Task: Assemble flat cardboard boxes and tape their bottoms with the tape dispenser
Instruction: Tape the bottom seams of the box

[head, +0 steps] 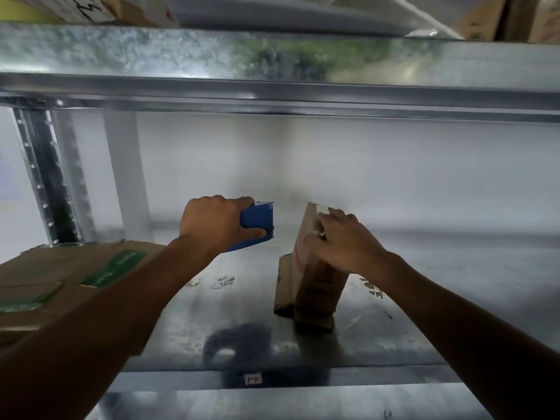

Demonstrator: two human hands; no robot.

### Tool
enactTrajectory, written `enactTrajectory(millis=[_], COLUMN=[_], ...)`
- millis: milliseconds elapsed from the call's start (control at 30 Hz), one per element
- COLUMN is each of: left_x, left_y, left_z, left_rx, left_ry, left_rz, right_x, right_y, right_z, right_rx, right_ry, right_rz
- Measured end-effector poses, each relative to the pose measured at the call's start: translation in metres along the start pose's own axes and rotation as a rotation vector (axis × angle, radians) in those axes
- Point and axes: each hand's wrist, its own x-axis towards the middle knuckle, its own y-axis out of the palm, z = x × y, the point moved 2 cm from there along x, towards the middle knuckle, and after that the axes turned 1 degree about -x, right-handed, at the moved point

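Observation:
A small brown cardboard box (315, 283) stands on end on the metal shelf (212, 313), right of centre, its taped end up. My right hand (342, 242) lies on the box's upper end, fingers bent over the top edge. To its left, my left hand (212, 224) grips a blue tape dispenser (257, 221), held above the shelf with its toothed blade facing the box. A gap separates the dispenser from the box. The tape roll is hidden by my hand.
Flat cardboard boxes with green labels (69, 277) lie stacked at the shelf's left. A metal upright (48, 177) stands at the back left. An upper shelf beam (272, 86) hangs close overhead, with more cartons (509, 16) above it.

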Motion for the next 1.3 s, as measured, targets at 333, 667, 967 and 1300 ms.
enactTrajectory(millis=[333, 667, 967, 1300], left_x=[0.0, 0.009, 0.012, 0.009], left_y=[0.005, -0.001, 0.003, 0.006], left_z=[0.012, 0.053, 0.047, 0.055], left_rx=[-0.092, -0.059, -0.072, -0.144], left_ry=[0.045, 0.041, 0.137, 0.178], left_rz=[-0.06, -0.124, -0.135, -0.227], right_x=[0.005, 0.018, 0.037, 0.039], right_y=[-0.012, -0.024, 0.007, 0.034], right_z=[0.009, -0.02, 0.009, 0.009], right_rx=[-0.017, -0.111, -0.172, -0.238], right_ry=[-0.15, -0.19, -0.048, -0.19], right_rz=[0.179, 0.211, 0.011, -0.237])
